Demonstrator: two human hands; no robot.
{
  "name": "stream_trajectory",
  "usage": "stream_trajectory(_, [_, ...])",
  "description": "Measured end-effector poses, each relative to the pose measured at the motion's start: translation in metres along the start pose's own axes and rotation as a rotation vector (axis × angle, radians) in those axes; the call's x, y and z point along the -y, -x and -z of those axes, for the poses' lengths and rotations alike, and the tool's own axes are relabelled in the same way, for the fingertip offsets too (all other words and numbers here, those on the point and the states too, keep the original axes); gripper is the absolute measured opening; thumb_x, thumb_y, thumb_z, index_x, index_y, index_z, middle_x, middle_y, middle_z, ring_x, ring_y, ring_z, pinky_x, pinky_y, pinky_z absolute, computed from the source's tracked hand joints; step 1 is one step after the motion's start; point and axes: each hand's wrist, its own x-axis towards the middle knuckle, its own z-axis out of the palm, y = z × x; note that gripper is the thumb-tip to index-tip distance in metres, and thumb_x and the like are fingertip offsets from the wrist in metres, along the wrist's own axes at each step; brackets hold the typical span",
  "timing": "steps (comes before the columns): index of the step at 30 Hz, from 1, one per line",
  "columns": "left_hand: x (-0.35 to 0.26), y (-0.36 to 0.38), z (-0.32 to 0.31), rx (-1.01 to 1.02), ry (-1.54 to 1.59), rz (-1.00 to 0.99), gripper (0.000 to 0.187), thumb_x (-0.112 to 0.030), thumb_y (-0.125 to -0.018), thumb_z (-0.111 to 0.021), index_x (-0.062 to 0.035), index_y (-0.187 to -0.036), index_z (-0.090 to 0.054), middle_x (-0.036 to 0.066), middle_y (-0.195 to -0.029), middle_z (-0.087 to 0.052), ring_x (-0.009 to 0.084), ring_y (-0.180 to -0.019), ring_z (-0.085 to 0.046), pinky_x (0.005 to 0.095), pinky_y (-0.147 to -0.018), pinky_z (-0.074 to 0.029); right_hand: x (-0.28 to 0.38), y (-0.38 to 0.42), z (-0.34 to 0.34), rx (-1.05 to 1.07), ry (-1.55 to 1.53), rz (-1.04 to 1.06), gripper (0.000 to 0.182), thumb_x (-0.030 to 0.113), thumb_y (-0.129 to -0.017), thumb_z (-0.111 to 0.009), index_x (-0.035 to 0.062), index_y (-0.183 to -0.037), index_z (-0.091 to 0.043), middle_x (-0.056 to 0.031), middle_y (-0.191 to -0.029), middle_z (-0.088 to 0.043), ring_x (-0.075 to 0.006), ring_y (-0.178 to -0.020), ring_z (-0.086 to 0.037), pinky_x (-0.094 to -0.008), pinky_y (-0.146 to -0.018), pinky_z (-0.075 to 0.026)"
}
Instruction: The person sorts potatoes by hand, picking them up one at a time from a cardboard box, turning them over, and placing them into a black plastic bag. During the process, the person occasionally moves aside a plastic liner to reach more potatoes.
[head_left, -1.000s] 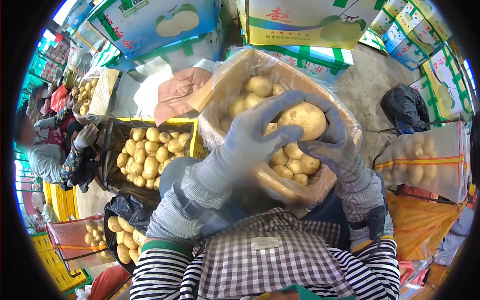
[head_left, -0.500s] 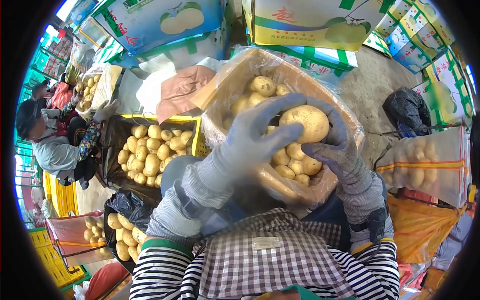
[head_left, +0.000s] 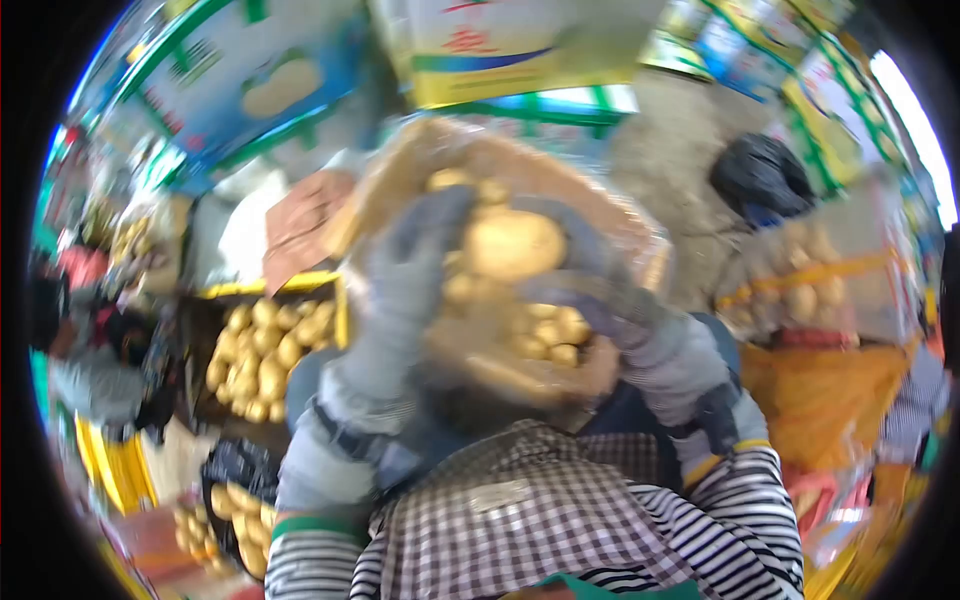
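A large potato (head_left: 515,245) is held above an open cardboard box (head_left: 400,165) lined with clear plastic. My right hand (head_left: 590,265), in a grey-blue glove, curves around the potato's right side and grips it. To the left of the potato, my left hand (head_left: 415,255) is gloved too and smeared by motion. Its fingers look stretched out, and a narrow gap seems to part it from the potato. Smaller potatoes (head_left: 552,332) lie inside the box below my hands.
On the left stands a yellow-rimmed crate (head_left: 342,310) of potatoes, with a black bag (head_left: 240,465) of more nearby. A person (head_left: 95,385) sits beyond. Printed cartons (head_left: 490,75) are stacked ahead. A mesh sack (head_left: 810,270) of potatoes is at right.
The view has swung and blurred, so the scene sits further left. My left hand has drawn away from the large potato, while my right hand keeps hold of it.
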Motion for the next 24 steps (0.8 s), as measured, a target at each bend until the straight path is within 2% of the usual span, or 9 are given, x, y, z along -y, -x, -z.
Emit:
stream_trajectory(3, [0.037,-0.024,0.019,-0.049,0.195,0.131,0.039,-0.024,-0.100,-0.051,-0.0005,-0.131,-0.055,0.012,-0.123,-0.062,0.0231,-0.108,-0.063,0.0343,-0.091,-0.052,0.016,0.010,0.027,-0.212,-0.053,0.169,0.060,0.010,-0.076,-0.071,0.0002,-0.131,-0.049,-0.0087,-0.115,-0.062,-0.0178,-0.105,-0.061,-0.0283,-0.089,-0.050])
stream_trajectory(6, [0.026,-0.031,0.015,-0.074,0.211,0.182,0.043,-0.025,-0.102,-0.046,0.0014,-0.135,-0.049,0.014,-0.127,-0.058,0.0262,-0.113,-0.061,0.0357,-0.093,-0.052,0.050,0.043,0.081,-0.523,0.058,0.540,0.053,0.008,-0.080,-0.067,-0.0009,-0.129,-0.050,-0.0077,-0.108,-0.064,-0.0164,-0.096,-0.063,-0.0261,-0.081,-0.051])
stream_trajectory(8, [0.018,-0.031,0.020,-0.145,0.236,0.240,0.043,-0.025,-0.102,-0.045,0.0024,-0.135,-0.049,0.015,-0.127,-0.058,0.0264,-0.114,-0.061,0.0361,-0.094,-0.052,0.068,0.086,0.142,-0.998,0.415,0.608,0.037,0.014,-0.085,-0.063,-0.0042,-0.117,-0.063,-0.0092,-0.111,-0.064,-0.0162,-0.099,-0.062,-0.0276,-0.087,-0.048])
stream_trajectory(10, [0.026,-0.037,0.027,-0.097,0.257,0.205,0.043,-0.025,-0.101,-0.046,0.0023,-0.135,-0.049,0.016,-0.128,-0.058,0.0267,-0.114,-0.061,0.0363,-0.095,-0.051,0.105,0.162,0.227,-1.251,1.075,0.686,0.025,0.012,-0.092,-0.062,-0.0023,-0.112,-0.066,-0.0077,-0.109,-0.066,-0.0136,-0.095,-0.063,-0.0258,-0.082,-0.051])
stream_trajectory(12, [0.044,-0.039,0.038,-0.094,0.301,0.158,0.043,-0.025,-0.100,-0.048,0.0020,-0.134,-0.050,0.015,-0.128,-0.058,0.0264,-0.113,-0.062,0.0353,-0.096,-0.049,0.132,0.226,0.297,-1.487,1.463,0.590,0.027,0.014,-0.091,-0.063,-0.0015,-0.114,-0.065,-0.0089,-0.111,-0.066,-0.0153,-0.097,-0.063,-0.0270,-0.082,-0.051])
stream_trajectory(15, [0.049,-0.045,0.033,-0.202,0.362,0.148,0.043,-0.028,-0.100,-0.052,0.0012,-0.131,-0.053,0.014,-0.124,-0.062,0.0243,-0.112,-0.062,0.0308,-0.094,-0.048,0.147,0.282,0.349,-1.687,1.555,0.084,0.031,0.017,-0.090,-0.064,-0.0003,-0.116,-0.065,-0.0107,-0.112,-0.066,-0.0179,-0.099,-0.063,-0.0288,-0.084,-0.051])
stream_trajectory(18, [0.047,-0.046,0.034,-0.273,0.273,0.145,0.044,-0.033,-0.098,-0.056,0.0003,-0.128,-0.056,0.013,-0.118,-0.065,0.0222,-0.110,-0.063,0.0293,-0.091,-0.048,0.139,0.260,0.345,-1.620,1.592,0.058,0.034,0.020,-0.089,-0.065,0.0009,-0.118,-0.064,-0.0125,-0.114,-0.065,-0.0205,-0.102,-0.064,-0.0307,-0.085,-0.051])
stream_trajectory(21, [0.033,-0.046,0.027,-0.342,0.370,0.186,0.045,-0.035,-0.097,-0.057,-0.0011,-0.126,-0.057,0.013,-0.120,-0.065,0.0218,-0.108,-0.063,0.0298,-0.092,-0.047,0.100,0.161,0.280,-1.220,1.353,0.351,0.038,0.022,-0.088,-0.066,0.0021,-0.120,-0.063,-0.0143,-0.116,-0.065,-0.0232,-0.104,-0.064,-0.0325,-0.087,-0.050])
stream_trajectory(24, [0.026,-0.045,0.028,-0.330,0.383,0.201,0.044,-0.035,-0.098,-0.057,-0.0017,-0.127,-0.056,0.014,-0.122,-0.064,0.0220,-0.108,-0.063,0.0318,-0.095,-0.046,0.030,0.060,0.193,-0.687,1.063,0.113,0.042,0.025,-0.086,-0.067,0.0033,-0.122,-0.063,-0.0161,-0.118,-0.065,-0.0258,-0.107,-0.064,-0.0343,-0.088,-0.050])
